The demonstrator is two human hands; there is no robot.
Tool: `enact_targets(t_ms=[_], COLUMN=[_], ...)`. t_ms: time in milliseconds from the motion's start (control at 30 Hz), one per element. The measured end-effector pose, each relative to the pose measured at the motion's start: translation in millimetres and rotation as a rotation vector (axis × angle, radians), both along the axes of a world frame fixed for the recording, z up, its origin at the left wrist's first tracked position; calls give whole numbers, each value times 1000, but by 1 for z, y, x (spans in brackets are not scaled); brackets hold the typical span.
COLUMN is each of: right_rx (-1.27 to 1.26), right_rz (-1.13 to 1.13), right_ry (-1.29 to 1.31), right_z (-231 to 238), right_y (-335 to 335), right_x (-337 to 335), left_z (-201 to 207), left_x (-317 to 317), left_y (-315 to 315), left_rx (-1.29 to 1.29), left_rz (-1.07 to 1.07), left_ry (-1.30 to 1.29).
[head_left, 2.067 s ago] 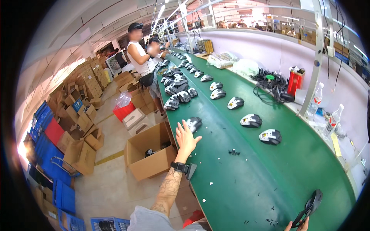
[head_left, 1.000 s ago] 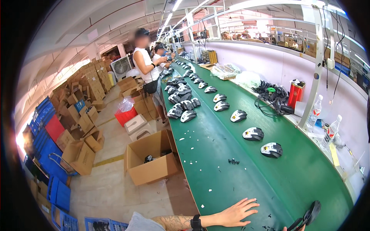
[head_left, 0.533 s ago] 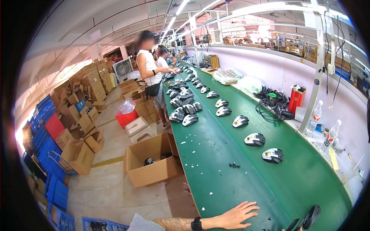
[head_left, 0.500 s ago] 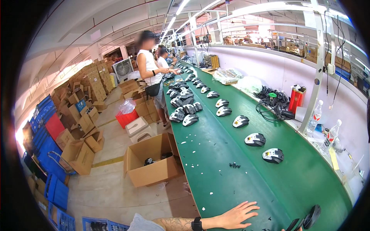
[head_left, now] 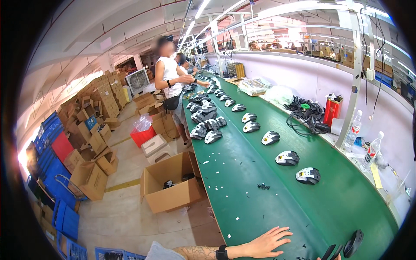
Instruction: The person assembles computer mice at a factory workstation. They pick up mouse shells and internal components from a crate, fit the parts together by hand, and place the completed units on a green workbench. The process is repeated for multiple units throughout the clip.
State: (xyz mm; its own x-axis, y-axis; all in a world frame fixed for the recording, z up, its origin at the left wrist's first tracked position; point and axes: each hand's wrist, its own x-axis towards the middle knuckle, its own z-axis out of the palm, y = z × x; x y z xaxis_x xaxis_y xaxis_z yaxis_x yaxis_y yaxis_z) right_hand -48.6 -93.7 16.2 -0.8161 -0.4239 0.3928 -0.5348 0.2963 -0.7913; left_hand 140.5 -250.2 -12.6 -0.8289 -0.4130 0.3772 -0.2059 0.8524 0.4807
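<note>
My left hand (head_left: 266,243) lies flat on the green work surface (head_left: 277,216) with its fingers spread, holding nothing. At the lower edge, only the fingertips of my right hand (head_left: 337,258) show, closed around a slim black plastic piece (head_left: 328,251). Just right of them a dark mouse-shaped part (head_left: 354,243) stands tilted; whether my hand touches it cannot be seen. Ahead, a white and black computer mouse (head_left: 308,175) leads a spaced row of similar ones. Small black bits (head_left: 263,186) lie between the row and my left hand.
More mice (head_left: 207,113) are clustered along the surface's left side. White scraps (head_left: 222,187) are scattered nearby. An open cardboard box (head_left: 173,195) stands on the floor at left. Cables (head_left: 307,113) and plastic bottles (head_left: 371,151) line the right edge. A co-worker (head_left: 170,82) stands farther along.
The dark mouse-shaped part has shifted slightly right, and the slim black piece has moved a little. My left hand stays in place. The co-worker's arms have moved over the surface.
</note>
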Motion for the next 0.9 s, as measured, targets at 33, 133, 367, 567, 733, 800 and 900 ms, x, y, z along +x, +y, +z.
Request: enact_targets(t_ms=[33,133,367,567,733,800,900], right_rx=[28,53,67,-20,-24,-16,8], right_rz=[-16,-10,-4,63,91,65,20], right_ry=[22,58,119,84,7,-17,-15], right_z=[2,5,6,1,-5,-6,-2], right_y=[0,0,2,4,5,5,4], right_x=[0,0,-1,-3,-6,-5,-4], left_z=[17,1,-7,-8,-6,-6,-8], left_x=[-4,-1,0,0,1,0,-1], left_y=[1,0,0,0,0,0,-1], left_rx=[-61,1,64,41,43,47,51], left_rz=[19,6,-11,-16,-12,-12,-12], left_ry=[77,-20,-106,-79,-86,-87,-92])
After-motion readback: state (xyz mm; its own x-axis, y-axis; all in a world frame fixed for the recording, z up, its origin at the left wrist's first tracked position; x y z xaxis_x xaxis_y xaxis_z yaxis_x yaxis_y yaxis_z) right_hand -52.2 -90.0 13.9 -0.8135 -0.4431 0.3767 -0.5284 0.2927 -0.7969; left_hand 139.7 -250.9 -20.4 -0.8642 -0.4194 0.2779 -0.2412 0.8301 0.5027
